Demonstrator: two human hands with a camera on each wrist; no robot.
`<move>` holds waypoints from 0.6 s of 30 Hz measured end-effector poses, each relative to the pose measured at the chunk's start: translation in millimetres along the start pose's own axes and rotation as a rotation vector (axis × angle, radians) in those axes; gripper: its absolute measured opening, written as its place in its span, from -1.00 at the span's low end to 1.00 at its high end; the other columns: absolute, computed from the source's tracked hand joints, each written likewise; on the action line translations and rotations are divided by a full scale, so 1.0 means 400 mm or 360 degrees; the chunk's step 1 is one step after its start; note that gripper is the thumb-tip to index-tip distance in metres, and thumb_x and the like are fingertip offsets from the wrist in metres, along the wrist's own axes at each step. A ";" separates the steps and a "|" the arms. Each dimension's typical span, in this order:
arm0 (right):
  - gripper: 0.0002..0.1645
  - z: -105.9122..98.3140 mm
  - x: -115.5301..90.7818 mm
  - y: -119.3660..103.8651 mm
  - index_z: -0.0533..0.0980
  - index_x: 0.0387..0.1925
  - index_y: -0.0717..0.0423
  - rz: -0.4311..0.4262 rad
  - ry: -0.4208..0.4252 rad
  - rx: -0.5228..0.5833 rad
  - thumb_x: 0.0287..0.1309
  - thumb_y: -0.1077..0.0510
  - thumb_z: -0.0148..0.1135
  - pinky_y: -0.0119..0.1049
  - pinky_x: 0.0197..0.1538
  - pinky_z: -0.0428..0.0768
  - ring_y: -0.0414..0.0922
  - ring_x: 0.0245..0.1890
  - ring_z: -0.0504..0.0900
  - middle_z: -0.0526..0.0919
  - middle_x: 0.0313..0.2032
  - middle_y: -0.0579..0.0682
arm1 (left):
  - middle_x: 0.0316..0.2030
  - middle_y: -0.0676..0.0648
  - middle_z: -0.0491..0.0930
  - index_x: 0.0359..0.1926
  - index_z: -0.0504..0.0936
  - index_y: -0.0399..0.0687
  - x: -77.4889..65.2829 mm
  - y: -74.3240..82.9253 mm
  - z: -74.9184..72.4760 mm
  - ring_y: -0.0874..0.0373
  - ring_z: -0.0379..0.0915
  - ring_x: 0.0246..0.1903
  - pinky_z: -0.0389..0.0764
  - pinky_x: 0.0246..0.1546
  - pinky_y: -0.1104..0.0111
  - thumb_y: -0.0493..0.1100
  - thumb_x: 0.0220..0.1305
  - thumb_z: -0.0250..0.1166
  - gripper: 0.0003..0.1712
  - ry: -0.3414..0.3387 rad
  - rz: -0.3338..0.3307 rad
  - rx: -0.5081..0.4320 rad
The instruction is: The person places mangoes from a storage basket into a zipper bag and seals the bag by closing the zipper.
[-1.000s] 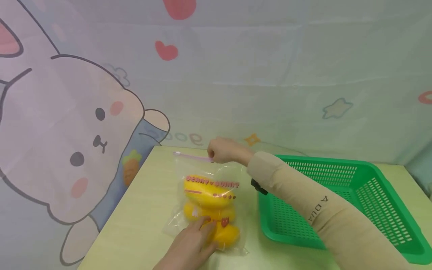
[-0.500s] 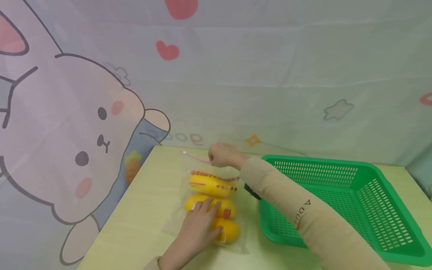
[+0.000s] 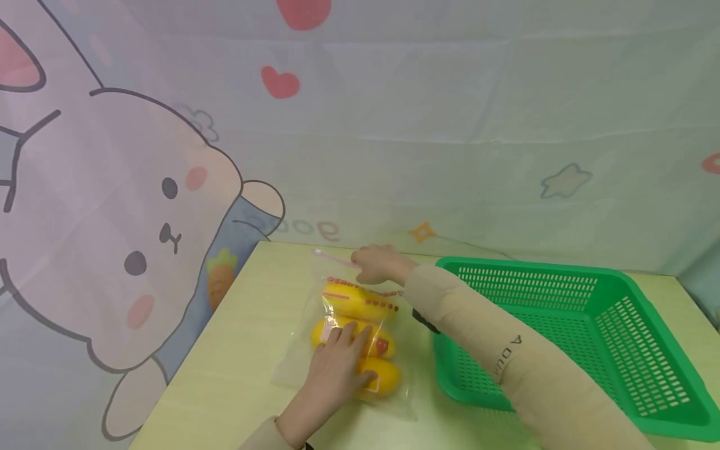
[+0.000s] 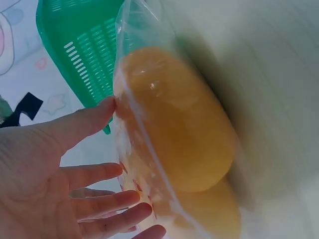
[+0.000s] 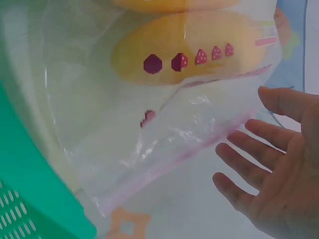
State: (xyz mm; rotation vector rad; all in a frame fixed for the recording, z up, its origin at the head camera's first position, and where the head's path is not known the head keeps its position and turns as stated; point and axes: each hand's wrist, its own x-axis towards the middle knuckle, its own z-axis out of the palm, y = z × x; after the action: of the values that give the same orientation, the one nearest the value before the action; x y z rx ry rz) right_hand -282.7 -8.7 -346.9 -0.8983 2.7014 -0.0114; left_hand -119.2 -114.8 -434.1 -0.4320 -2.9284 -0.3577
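Observation:
A clear zip bag (image 3: 298, 350) with red print and a pink zip strip (image 5: 169, 169) lies on the table. Inside it are three yellow, oval, mango-like fruits (image 3: 351, 301), lined up one behind another. My left hand (image 3: 333, 374) rests over the nearer two with its fingers spread; in the left wrist view the thumb and fingertips (image 4: 107, 103) meet the film. At the bag's far end, my right hand (image 3: 378, 262) is over the zip strip. The right wrist view shows those fingers (image 5: 249, 159) loosely extended beside the strip, gripping nothing.
A green plastic basket (image 3: 523, 267) stands on the table to the right of the bag, partly hidden behind my right sleeve (image 3: 478, 319). A cloth backdrop (image 3: 416, 125) printed with a rabbit and hearts hangs behind the table.
My right hand's curled fingers have loosened at the zip strip. The bag's zip end has shifted right and tilted, and the fruits show more separately. My left hand has slid farther up the bag.

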 end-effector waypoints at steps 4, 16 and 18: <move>-0.42 -0.020 -0.033 0.012 0.32 0.34 0.03 -0.0087 -0.0042 -0.0040 0.33 0.01 0.08 0.10 0.36 0.31 0.10 0.37 0.29 0.33 0.35 0.08 | 0.14 -0.13 0.47 0.26 0.46 -0.01 0.017 -0.004 0.006 -0.04 0.38 0.00 0.52 -0.30 0.17 0.14 -0.03 0.46 -0.18 -0.0020 -0.0015 0.0031; -0.52 -0.066 -0.191 0.069 0.43 0.23 0.06 -0.0276 0.0040 0.0122 0.35 0.01 0.06 0.04 0.37 0.32 0.11 0.39 0.27 0.35 0.34 0.11 | 0.11 -0.16 0.50 0.19 0.51 -0.07 0.049 -0.020 0.005 -0.07 0.36 0.07 0.53 -0.21 0.05 0.23 0.03 0.39 -0.24 -0.0145 -0.0052 0.0062; -0.54 -0.068 -0.211 0.078 0.45 0.22 0.07 -0.0313 0.0102 0.0149 0.35 0.02 0.06 0.01 0.33 0.37 0.10 0.34 0.34 0.40 0.29 0.10 | 0.09 -0.15 0.50 0.17 0.52 -0.05 0.054 -0.025 0.007 -0.08 0.36 0.07 0.53 -0.21 0.06 0.25 0.04 0.38 -0.25 -0.0151 -0.0054 0.0074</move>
State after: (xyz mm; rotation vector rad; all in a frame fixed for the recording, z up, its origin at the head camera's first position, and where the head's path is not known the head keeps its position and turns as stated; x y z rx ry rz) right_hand -244.1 63.7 -300.9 -1.1481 2.6335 -0.2099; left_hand -143.2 -117.6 -434.8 -0.4040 -3.0324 -0.2801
